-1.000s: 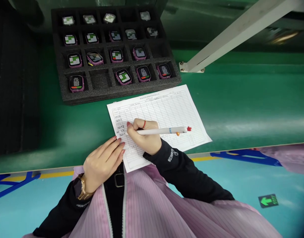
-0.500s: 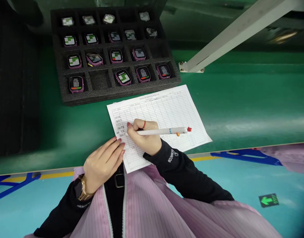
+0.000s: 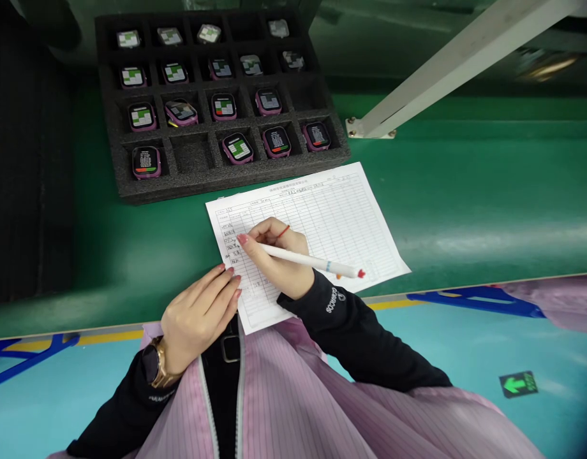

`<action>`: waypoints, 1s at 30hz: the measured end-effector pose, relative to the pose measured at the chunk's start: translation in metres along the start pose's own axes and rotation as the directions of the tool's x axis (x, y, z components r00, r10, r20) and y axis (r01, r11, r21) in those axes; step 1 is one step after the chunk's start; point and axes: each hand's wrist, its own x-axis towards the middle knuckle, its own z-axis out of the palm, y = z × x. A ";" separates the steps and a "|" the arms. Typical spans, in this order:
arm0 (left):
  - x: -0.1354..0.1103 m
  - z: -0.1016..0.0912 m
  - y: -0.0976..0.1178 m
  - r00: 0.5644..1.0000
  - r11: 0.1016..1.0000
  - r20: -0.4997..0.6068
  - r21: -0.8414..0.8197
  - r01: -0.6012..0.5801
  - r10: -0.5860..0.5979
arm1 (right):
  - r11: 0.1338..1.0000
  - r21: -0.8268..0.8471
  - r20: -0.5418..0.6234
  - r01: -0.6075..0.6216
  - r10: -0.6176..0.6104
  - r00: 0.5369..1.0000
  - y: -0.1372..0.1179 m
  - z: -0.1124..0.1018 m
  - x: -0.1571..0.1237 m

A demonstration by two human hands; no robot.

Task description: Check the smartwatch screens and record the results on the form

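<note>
Fingers point(image 3: 255, 237) of the right hand point(image 3: 274, 258) are pinched tight around a white pen point(image 3: 309, 260) near its writing end; the barrel slants down toward the right of the frame and ends in a small red cap. Fingers of the left hand point(image 3: 198, 319) lie straight and close together, gripping nothing, their tips pressing flat on the lower left edge of the paper form point(image 3: 332, 217).

Across the middle of the frame runs the green table surface point(image 3: 466, 185), the largest thing in view. Below it, at the bottom, lies a teal floor with blue and yellow lines. A pale metal bar point(image 3: 456, 60) slants from the upper right corner down to a bolted foot on the table at center right.

In the upper left sits a black foam tray point(image 3: 198, 182), divided into square compartments, most holding a purple-rimmed smartwatch point(image 3: 237, 148) with a lit screen; several compartments hold nothing. The tray's near edge is just beside the top of the form without clearly touching it.

The form, a white ruled sheet with a printed grid, lies at center frame, tilted, with handwriting in its left column under the pen tip. The right hand rests on the sheet's left half.

Smaller still: a gold wristwatch point(image 3: 154, 366) on the left wrist, and a thin red ring point(image 3: 283, 231) on a right-hand finger.
</note>
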 end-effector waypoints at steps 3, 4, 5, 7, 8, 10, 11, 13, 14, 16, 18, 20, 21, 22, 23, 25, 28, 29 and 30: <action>0.001 0.000 0.000 1.000 1.000 -0.002 0.004 -0.003 0.003 | 0.999 0.035 0.003 -0.008 0.008 1.000 -0.001 0.000 0.000; 0.001 0.000 -0.001 1.000 1.000 -0.005 0.004 -0.004 0.004 | 0.999 0.040 -0.003 0.011 -0.011 1.000 -0.001 0.000 0.000; 0.000 0.000 -0.001 1.000 1.000 -0.008 0.003 -0.005 0.005 | 0.998 0.040 -0.008 0.039 -0.039 0.999 -0.002 -0.001 0.000; 0.000 0.000 0.000 1.000 1.000 -0.009 0.002 -0.007 0.007 | 0.995 0.017 -0.018 0.097 -0.097 0.995 -0.002 -0.002 -0.001; -0.001 0.001 0.000 1.000 1.000 -0.009 0.001 -0.006 0.006 | 0.993 -0.005 -0.024 0.121 -0.121 0.992 -0.002 -0.002 -0.001; -0.001 0.001 0.000 1.000 1.000 -0.003 0.000 -0.003 0.003 | 0.987 -0.046 -0.033 0.153 -0.155 0.987 -0.002 -0.002 -0.001; -0.001 0.001 0.000 1.000 1.000 -0.002 -0.002 -0.001 0.001 | 0.985 -0.062 -0.035 0.161 -0.164 0.986 -0.002 -0.002 -0.001; -0.001 0.002 0.000 1.000 1.000 0.000 -0.003 0.002 -0.002 | 0.983 -0.069 -0.033 0.172 -0.175 0.984 -0.001 -0.001 -0.001; -0.001 0.002 0.000 1.000 1.000 -0.001 -0.002 0.002 -0.002 | 0.982 -0.065 -0.030 0.178 -0.180 0.983 -0.001 -0.001 -0.001; -0.001 0.002 -0.001 1.000 1.000 -0.003 0.001 0.000 0.000 | 0.980 -0.061 -0.027 0.190 -0.192 0.981 -0.002 -0.001 -0.001; -0.001 0.002 -0.001 1.000 1.000 -0.004 0.002 -0.002 0.002 | 0.977 -0.063 -0.030 0.203 -0.205 0.978 -0.002 0.000 0.000; -0.001 0.002 -0.001 1.000 1.000 -0.006 0.002 -0.003 0.003 | 0.975 -0.066 -0.031 0.213 -0.215 0.976 -0.002 0.000 0.000; -0.001 0.002 -0.001 1.000 1.000 -0.006 0.001 -0.003 0.003 | 0.974 -0.066 -0.032 0.218 -0.221 0.975 -0.001 0.000 0.000; -0.001 0.002 -0.001 1.000 1.000 -0.005 0.000 -0.003 0.003 | 0.973 -0.066 -0.032 0.223 -0.225 0.974 -0.001 0.000 0.000; -0.001 0.002 -0.001 1.000 1.000 -0.005 -0.001 -0.002 0.002 | 0.972 -0.067 -0.031 0.227 -0.230 0.973 -0.001 0.000 0.000; -0.001 0.002 0.000 1.000 1.000 -0.002 -0.004 -0.003 0.003 | 0.970 -0.068 -0.029 0.233 -0.235 0.971 -0.001 0.000 0.000; -0.002 0.001 0.000 1.000 1.000 0.002 -0.005 -0.003 0.003 | 0.968 -0.074 -0.028 0.240 -0.242 0.970 -0.002 -0.001 0.001; -0.002 0.001 0.000 1.000 1.000 0.002 -0.005 -0.003 0.003 | 0.968 -0.077 -0.027 0.240 -0.242 0.970 -0.002 -0.001 0.001; -0.002 0.001 0.000 1.000 1.000 0.004 -0.004 -0.001 0.001 | 0.967 -0.083 -0.025 0.240 -0.243 0.970 -0.002 -0.001 0.001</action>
